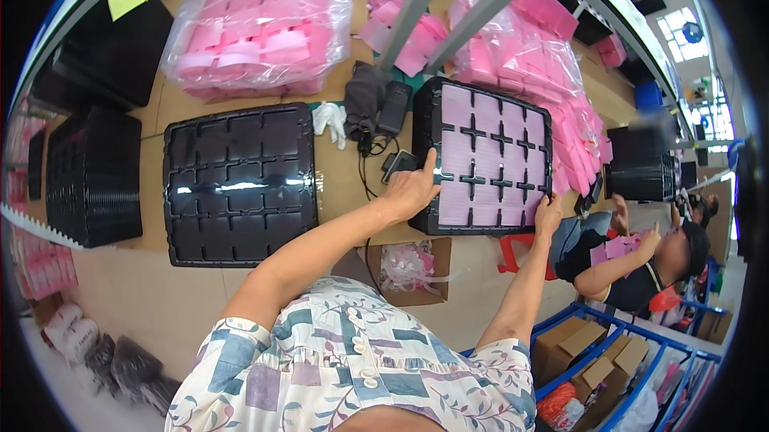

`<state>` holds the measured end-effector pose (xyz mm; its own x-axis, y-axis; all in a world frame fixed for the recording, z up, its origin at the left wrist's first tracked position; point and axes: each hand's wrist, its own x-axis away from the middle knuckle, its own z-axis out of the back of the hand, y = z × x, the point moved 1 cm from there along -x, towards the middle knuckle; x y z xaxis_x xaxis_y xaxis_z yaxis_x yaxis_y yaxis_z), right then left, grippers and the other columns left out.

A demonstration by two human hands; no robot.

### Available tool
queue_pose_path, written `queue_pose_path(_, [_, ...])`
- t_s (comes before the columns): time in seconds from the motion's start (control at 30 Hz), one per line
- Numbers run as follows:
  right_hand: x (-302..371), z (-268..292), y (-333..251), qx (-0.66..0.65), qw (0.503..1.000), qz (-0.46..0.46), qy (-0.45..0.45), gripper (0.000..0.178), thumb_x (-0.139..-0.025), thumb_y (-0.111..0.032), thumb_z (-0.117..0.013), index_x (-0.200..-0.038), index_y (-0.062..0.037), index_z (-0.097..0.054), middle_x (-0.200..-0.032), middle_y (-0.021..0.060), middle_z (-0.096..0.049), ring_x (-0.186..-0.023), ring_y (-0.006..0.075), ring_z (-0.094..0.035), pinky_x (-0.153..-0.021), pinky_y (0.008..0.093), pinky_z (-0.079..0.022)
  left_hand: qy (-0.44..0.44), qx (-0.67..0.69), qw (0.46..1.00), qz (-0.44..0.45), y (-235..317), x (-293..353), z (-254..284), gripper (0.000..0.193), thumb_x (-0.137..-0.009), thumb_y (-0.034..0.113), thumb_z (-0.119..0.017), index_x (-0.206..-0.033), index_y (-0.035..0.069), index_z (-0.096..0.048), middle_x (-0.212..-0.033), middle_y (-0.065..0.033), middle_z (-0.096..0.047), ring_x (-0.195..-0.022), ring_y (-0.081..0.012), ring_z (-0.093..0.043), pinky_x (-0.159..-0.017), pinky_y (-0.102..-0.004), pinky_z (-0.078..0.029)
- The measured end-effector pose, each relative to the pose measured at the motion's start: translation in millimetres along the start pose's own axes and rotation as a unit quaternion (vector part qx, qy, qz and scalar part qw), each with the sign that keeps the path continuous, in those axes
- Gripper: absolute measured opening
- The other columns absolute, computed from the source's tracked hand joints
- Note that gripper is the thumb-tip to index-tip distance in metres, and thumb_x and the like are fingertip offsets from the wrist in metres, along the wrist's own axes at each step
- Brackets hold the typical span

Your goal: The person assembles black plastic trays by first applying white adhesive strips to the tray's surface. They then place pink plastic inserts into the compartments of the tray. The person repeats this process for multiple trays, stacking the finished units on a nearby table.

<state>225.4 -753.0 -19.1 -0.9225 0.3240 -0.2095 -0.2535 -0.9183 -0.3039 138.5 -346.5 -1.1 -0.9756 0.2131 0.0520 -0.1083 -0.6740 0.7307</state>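
Observation:
A black plastic tray (486,225) with a grid of compartments lies on top of a stack in front of me, to the right of centre. Pale pink sheets (456,171) fill its compartments. My left hand (412,190) grips the tray's left side, index finger along the edge. At the near right corner, my right hand (548,214) closes on the rim, its fingertips partly hidden. To the left lies another black gridded tray (240,228) with no pink sheets in it; neither hand touches it.
Plastic-wrapped pink pieces (256,28) sit at the back left, with more pink sheets (521,48) behind the tray. White gloves (329,123) and a dark phone-like device (394,108) lie between the trays. Grey metal posts (416,12) cross the back. Another person (633,260) sits at right.

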Motion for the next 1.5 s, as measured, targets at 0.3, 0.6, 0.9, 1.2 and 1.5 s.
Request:
queue_pose_path(0.3, [-2,3,4,0.05,0.998,-0.015,-0.034,0.032,-0.09,-0.025,-0.058,-0.115,-0.0052,-0.061,-0.103,0.0234,-0.068,-0.098,0.0423,-0.064,-0.084,0.049,-0.049,-0.017,-0.015,1.0,0.015,-6,0,-7,0.082,-0.092,0.03,-0.06,-0.148,-0.008,-0.016,-0.082,-0.0223,-0.068,-0.075,-0.0407,-0.067,-0.069,-0.05,-0.052])
queue_pose_path(0.6, [-20,-4,18,0.029,0.996,0.08,-0.036,0.034,-0.091,-0.024,-0.055,-0.119,-0.0044,-0.059,-0.109,0.0256,-0.066,-0.102,0.0448,-0.062,-0.089,0.0492,-0.048,-0.01,0.017,0.998,0.062,-1,-1,-13,0.076,-0.091,0.028,-0.061,-0.145,-0.007,-0.023,-0.074,-0.0228,-0.067,-0.069,-0.042,-0.066,-0.062,-0.0495,-0.052])
queue_pose_path(0.9, [94,29,-165,-0.246,0.952,0.154,0.098,0.027,-0.1,-0.017,-0.054,-0.116,0.0024,-0.064,-0.104,0.0144,-0.07,-0.09,0.0249,-0.067,-0.082,0.0346,-0.054,0.46,0.094,0.868,0.16,-69,249,166,0.037,-0.084,0.011,-0.061,-0.119,0.002,-0.054,-0.114,-0.0125,-0.06,-0.093,-0.0299,-0.06,-0.084,-0.0376,-0.05])
queue_pose_path(1.2, [330,21,-464,-0.444,0.668,0.4,-0.445,0.015,-0.096,-0.005,-0.056,-0.102,0.0012,-0.068,-0.092,0.0062,-0.069,-0.079,0.012,-0.066,-0.07,0.0242,-0.051,0.658,-0.315,0.559,0.394,-234,537,346,0.055,-0.084,0.021,-0.068,-0.134,0.008,-0.05,-0.128,-0.0179,-0.049,-0.119,-0.0329,-0.047,-0.104,-0.044,-0.036])
queue_pose_path(1.5, [456,25,-547,-0.415,0.545,0.512,-0.518,0.016,-0.091,-0.006,-0.062,-0.104,0.0003,-0.066,-0.095,0.0127,-0.069,-0.075,0.0199,-0.067,-0.067,0.0298,-0.053,0.602,0.108,0.736,0.29,-204,533,371,0.021,-0.086,0.014,-0.067,-0.104,0.004,-0.066,-0.094,-0.0077,-0.065,-0.09,-0.0173,-0.059,-0.08,-0.0318,-0.049])
